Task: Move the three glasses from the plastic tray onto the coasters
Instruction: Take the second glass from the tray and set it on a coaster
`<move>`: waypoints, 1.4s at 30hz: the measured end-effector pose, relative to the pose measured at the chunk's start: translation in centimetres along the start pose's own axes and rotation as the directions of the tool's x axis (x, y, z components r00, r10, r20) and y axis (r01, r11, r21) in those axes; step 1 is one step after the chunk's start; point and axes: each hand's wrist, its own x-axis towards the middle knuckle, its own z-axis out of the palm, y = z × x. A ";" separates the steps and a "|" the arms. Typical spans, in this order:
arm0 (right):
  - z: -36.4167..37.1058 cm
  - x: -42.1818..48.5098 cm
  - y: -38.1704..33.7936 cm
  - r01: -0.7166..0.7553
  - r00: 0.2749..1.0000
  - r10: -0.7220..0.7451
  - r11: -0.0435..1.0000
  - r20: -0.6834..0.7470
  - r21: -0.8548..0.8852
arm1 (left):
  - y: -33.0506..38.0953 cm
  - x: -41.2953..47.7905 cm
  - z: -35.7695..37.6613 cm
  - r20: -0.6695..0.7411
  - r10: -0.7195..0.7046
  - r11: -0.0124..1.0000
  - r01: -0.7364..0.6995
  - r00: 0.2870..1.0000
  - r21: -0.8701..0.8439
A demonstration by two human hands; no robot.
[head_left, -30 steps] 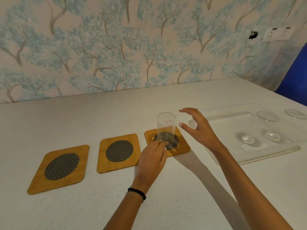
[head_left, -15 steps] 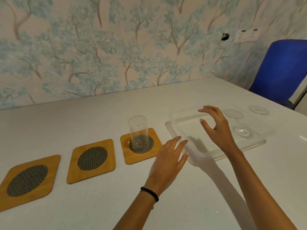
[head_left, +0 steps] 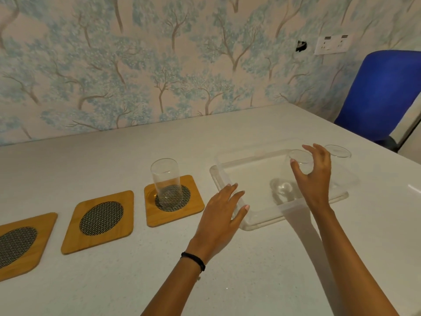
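Observation:
One clear glass (head_left: 167, 182) stands upright on the rightmost wooden coaster (head_left: 174, 200). The middle coaster (head_left: 100, 220) and the left coaster (head_left: 20, 244) carry nothing. The clear plastic tray (head_left: 230, 179) lies to the right with two glasses in it. My right hand (head_left: 315, 176) curls around the nearer glass (head_left: 297, 172) near its rim, fingers spread; contact looks partial. The far glass (head_left: 339, 165) stands behind that hand. My left hand (head_left: 219, 216) hovers flat, fingers apart, at the tray's near left corner, holding nothing.
The white table (head_left: 114, 281) ends at a wall with tree-pattern wallpaper. A blue chair (head_left: 382, 94) stands beyond the table's right corner. A wall socket (head_left: 333, 44) is above it.
My left hand left the coaster with the glass and moved right to the tray's corner. My right hand travelled right across the tray to the nearer glass. The view panned right.

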 end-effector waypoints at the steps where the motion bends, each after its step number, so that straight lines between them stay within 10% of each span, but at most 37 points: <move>1: -0.1 0.2 0.3 -0.019 0.999 0.018 1.000 0.027 0.009 | 0.1 0.0 0.0 0.003 -0.003 1.000 0.003 1.000 0.002; 42: 0.9 0.1 -9.6 0.053 0.969 -0.111 0.966 0.220 0.253 | -7.0 -9.3 -10.5 -0.124 -0.123 0.961 0.149 0.985 0.232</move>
